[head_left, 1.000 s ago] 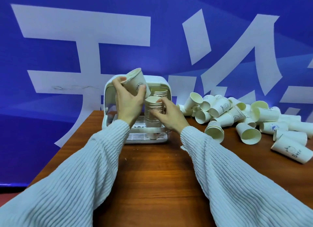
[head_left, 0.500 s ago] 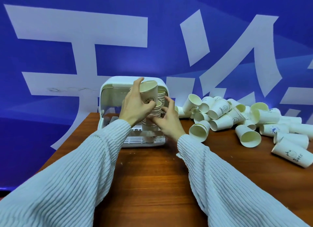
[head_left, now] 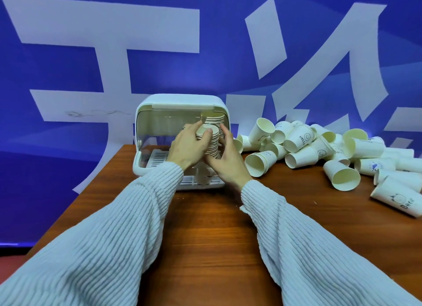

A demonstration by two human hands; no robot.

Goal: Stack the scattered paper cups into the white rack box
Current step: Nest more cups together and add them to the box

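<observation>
Mid-stacking: left hand (head_left: 188,146) curled round the top of the front stack (head_left: 211,142) in the open mouth of the rack box (head_left: 182,104), thumb over the rim of the top cup, seemingly pressing it home. Right hand (head_left: 228,156) cupped against the stack's right side, fingers bent round it, steadying. Second, taller stack (head_left: 214,119) just behind, further inside. Loose cups (head_left: 303,146) heaped on the tabletop (head_left: 205,225) right of the box, most on their sides. Next, probably: seat the top cup fully, free the right hand, fetch the nearest cup (head_left: 259,164), keeping the stack upright meanwhile.
</observation>
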